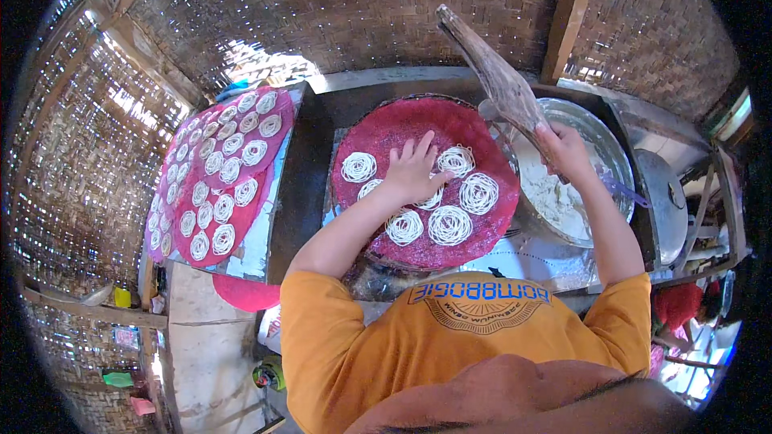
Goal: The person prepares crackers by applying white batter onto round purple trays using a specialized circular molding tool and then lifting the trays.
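My left hand [415, 172] lies spread, fingers apart, over a round red cloth [410, 123]. It partly hides one white coil [432, 200] of thin strands. Several similar coils lie around it, among them one coil [479, 193] to the right and another coil [359, 167] to the left. My right hand [566, 149] grips the lower end of a thick, weathered wooden stick [491, 75], which slants up and to the left. Below that hand is a large metal basin [621, 150] holding a pale, lumpy dough-like mass [552, 196].
Red and pink cloths [256, 223] bearing several coils cover a board at the left. A purple plastic handle [627, 191] rests over the basin's rim. Beyond it stands a metal lid or pot [662, 208]. A woven bamboo wall [362, 12] rises behind. Another person [678, 307] is at the lower right.
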Demonstrator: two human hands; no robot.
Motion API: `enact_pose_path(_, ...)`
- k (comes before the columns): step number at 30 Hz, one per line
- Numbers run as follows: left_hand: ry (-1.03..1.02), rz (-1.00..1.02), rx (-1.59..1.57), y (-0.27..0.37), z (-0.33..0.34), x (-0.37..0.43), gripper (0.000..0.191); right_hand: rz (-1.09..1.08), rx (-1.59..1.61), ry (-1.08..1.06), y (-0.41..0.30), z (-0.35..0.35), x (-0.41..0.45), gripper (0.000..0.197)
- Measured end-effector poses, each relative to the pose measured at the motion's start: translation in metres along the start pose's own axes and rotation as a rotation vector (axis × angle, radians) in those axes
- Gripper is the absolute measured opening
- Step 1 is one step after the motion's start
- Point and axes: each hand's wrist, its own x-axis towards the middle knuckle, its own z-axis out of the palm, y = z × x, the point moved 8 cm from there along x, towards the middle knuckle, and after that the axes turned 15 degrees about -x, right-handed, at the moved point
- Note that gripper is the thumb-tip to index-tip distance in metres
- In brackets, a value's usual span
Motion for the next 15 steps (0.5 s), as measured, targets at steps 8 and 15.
enact_pose_path(8, 0.568, 0.259, -0.184, 0.023, -0.092, -0.017, 0.060, -0.062, 0.152, -0.027, -0.023, 0.037, -0.014, 0.042)
enact_pose_path(15, 0.733, -0.211, -0.545, -0.010, -0.082, -0.060, 0.041, -0.523, -0.095, -0.052, -0.066, 0.069, -0.005, 0.041)
